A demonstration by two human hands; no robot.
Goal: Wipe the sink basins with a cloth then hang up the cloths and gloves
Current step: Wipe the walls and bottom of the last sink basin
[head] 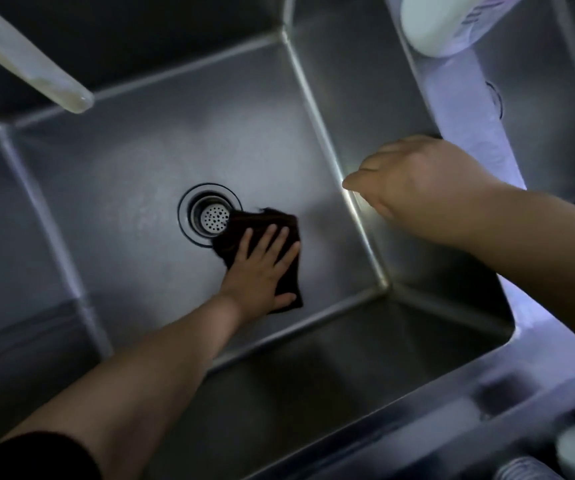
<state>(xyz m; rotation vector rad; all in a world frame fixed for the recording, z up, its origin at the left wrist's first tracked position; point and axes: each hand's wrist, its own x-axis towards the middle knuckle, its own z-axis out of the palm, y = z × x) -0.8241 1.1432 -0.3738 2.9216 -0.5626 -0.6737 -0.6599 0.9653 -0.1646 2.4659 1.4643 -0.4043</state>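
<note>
Dim room, cool violet light on steel divider (480, 140) at 2 o'clock. Pale faucet spout (33, 60) at 10, white bottle (452, 19) at 1.

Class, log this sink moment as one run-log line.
left hand: flat on dark cloth | cloth: basin floor, beside drain | right hand: on divider

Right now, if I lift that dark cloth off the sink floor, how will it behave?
Probably floppy: the dark cloth lies flat with a ragged, creased edge beside the drain, so it would likely droop. Likely light, since the left hand covers much of it. It probably slides easily on the smooth steel basin.
</note>
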